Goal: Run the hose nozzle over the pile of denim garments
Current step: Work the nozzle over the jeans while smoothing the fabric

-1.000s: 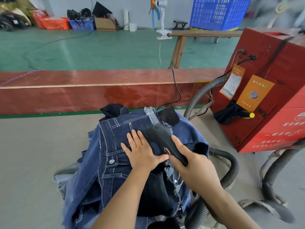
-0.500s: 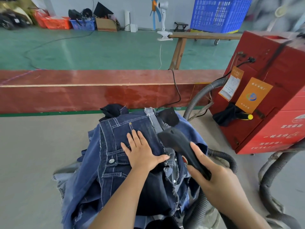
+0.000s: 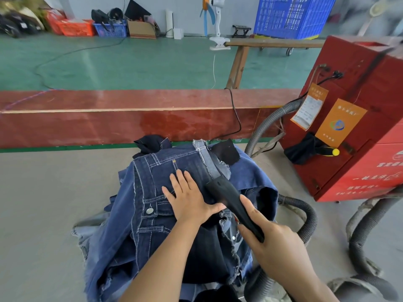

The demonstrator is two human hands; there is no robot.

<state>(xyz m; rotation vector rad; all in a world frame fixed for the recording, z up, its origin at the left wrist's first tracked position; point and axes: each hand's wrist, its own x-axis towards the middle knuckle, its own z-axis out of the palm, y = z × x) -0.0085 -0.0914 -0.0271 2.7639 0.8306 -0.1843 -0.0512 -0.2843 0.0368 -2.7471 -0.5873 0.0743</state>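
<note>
Open bench [image 3: 43,214] surface fills the left and lower left of frame, w/ nothing standing on it btw the frame edge and the denim pile [image 3: 152,214] at centre. The pile blocks the middle; left hand [image 3: 187,201] lies flat on its top, right hand [image 3: 277,243] grips the black nozzle [image 3: 231,199] just right of it. Behind the pile, across mid-frame, a red board [image 3: 109,123] runs as a wall. Right side is tight: red machine [image 3: 359,127] at upper right, grey ribbed hose [image 3: 309,216] looping right beside the pile, more hose [image 3: 359,236] at lower right. A bare strip of bench shows btw pile and machine.
</note>
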